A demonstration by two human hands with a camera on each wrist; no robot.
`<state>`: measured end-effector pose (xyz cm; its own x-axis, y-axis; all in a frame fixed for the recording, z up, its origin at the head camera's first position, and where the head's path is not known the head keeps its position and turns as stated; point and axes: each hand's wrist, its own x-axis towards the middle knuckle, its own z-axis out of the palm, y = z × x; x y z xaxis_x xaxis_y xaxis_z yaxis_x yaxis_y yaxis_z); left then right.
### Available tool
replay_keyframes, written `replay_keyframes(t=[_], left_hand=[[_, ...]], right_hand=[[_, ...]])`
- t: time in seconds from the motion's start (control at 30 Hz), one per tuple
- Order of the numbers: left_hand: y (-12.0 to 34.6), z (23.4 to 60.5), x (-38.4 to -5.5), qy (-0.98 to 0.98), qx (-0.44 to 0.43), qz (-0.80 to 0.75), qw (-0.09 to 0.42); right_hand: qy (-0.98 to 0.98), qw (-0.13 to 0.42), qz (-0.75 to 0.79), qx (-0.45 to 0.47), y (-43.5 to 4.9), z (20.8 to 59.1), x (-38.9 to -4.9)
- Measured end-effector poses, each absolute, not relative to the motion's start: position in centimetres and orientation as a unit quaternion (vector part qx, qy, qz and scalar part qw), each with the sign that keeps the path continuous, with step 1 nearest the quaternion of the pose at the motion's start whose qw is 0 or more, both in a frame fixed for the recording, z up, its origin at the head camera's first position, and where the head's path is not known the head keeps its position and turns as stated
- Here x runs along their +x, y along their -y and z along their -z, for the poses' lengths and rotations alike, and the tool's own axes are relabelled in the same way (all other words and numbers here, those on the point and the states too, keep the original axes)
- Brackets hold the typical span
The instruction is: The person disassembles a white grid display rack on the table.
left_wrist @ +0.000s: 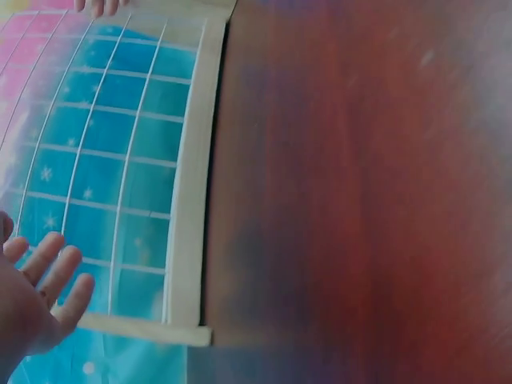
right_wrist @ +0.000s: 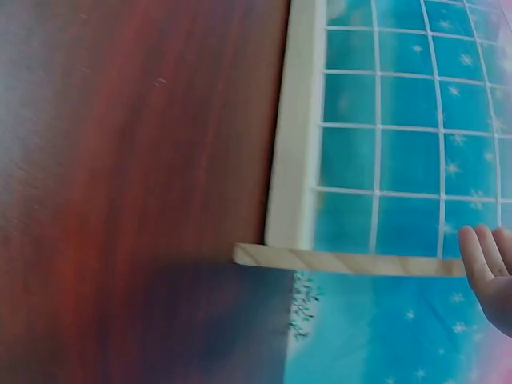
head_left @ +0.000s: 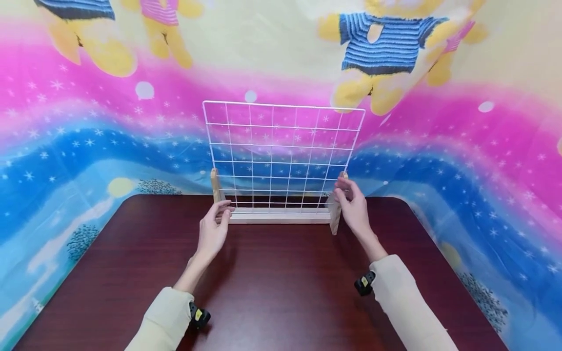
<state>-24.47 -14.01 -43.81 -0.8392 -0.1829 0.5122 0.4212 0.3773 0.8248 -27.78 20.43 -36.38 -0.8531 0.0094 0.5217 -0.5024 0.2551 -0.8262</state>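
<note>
A white wire grid panel [head_left: 283, 105] stands upright in a pale wooden stand near the table's back edge. The stand has a long base bar [head_left: 281, 218], a left side piece [head_left: 215, 181] and a right side piece [head_left: 335, 220]. My left hand [head_left: 212, 231] is beside the lower left of the panel; the left wrist view shows its fingers [left_wrist: 60, 276] loosely spread and holding nothing. By the top of the right side piece is my right hand [head_left: 354, 209], its fingers [right_wrist: 474, 252] fairly straight. Whether they touch the wood, I cannot tell.
Dark reddish-brown wood makes up the tabletop [head_left: 281, 287], which has rounded back corners. Behind and around it hangs a colourful cloth [head_left: 167, 117] printed with bears and snowflakes. Each wrist wears a small black camera, such as the one by the right sleeve [head_left: 399, 278].
</note>
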Motion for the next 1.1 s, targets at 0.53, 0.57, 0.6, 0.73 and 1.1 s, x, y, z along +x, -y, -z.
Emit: replay_keyframes(t=[0.53, 0.57, 0.6, 0.73, 1.1], left_hand=[[15.8, 35.7, -27.6, 0.669, -0.096, 0.643, 0.361], [15.9, 35.3, -28.0, 0.664, -0.093, 0.645, 0.366], [16.0, 34.9, -28.2, 0.660, -0.092, 0.648, 0.370], [16.1, 33.3, -28.9, 0.664, -0.079, 0.641, 0.376], [16.4, 31.3, -30.8, 0.667, -0.049, 0.685, 0.288]], right_hand=[[0.685, 0.247, -0.673, 0.129, -21.5, 32.4, -30.9], [0.687, 0.250, -0.671, 0.122, -21.4, 32.1, -30.9], [0.688, 0.252, -0.671, 0.114, -21.4, 31.9, -30.9], [0.682, 0.259, -0.680, 0.078, -21.5, 31.9, -31.8], [0.630, 0.243, -0.737, -0.003, -21.7, 32.4, -34.3]])
